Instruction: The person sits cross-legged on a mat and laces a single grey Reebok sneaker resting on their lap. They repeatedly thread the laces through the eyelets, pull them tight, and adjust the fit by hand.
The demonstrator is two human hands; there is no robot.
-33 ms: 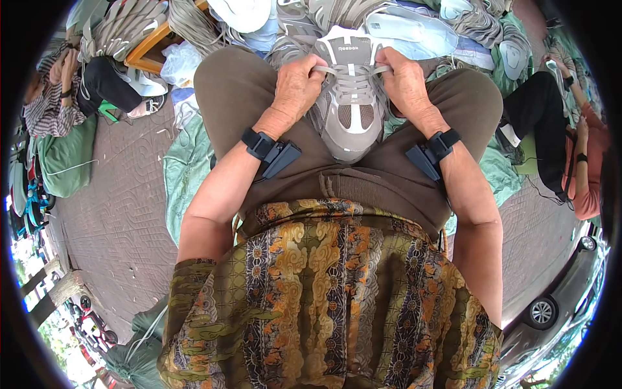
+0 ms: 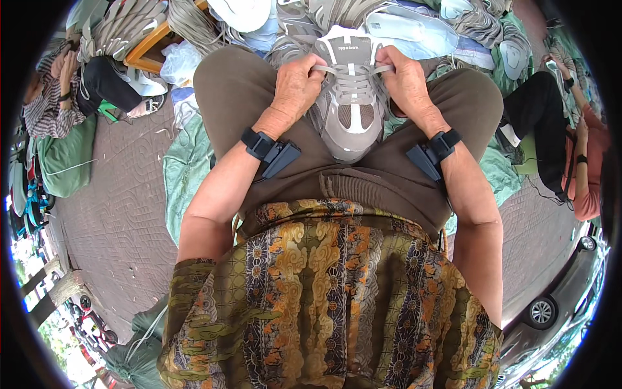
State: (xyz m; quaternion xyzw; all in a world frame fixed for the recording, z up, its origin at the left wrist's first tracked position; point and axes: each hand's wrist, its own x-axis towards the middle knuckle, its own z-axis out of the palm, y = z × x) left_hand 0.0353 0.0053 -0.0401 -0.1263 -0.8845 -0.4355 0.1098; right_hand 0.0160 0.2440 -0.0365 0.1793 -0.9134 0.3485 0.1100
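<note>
Your left hand is at the left of the shoe, its fingers pinching one side of the grey lace between thumb and forefinger. The shoe sits between your hands and over your lap, between the knees, its toe turned toward you and its tongue away. Your right hand is at the right of it, its fingers pinching the lace's other side, so the strands stretch outward just below the tongue.

For materials, start at the far left: a slack green sack of creased cloth. Next comes an angular, orange-brown wooden frame, then a crumpled, see-through plastic bag. Your trousers are matte brown cloth. The shoe has a smooth, rounded grey toe, with brownish mesh panels either side of a pale strip; the lace is flat and crosses in rows. To its right lie smooth, flat, pale blue pieces, and at the far right a curved, glossy grey car.
</note>
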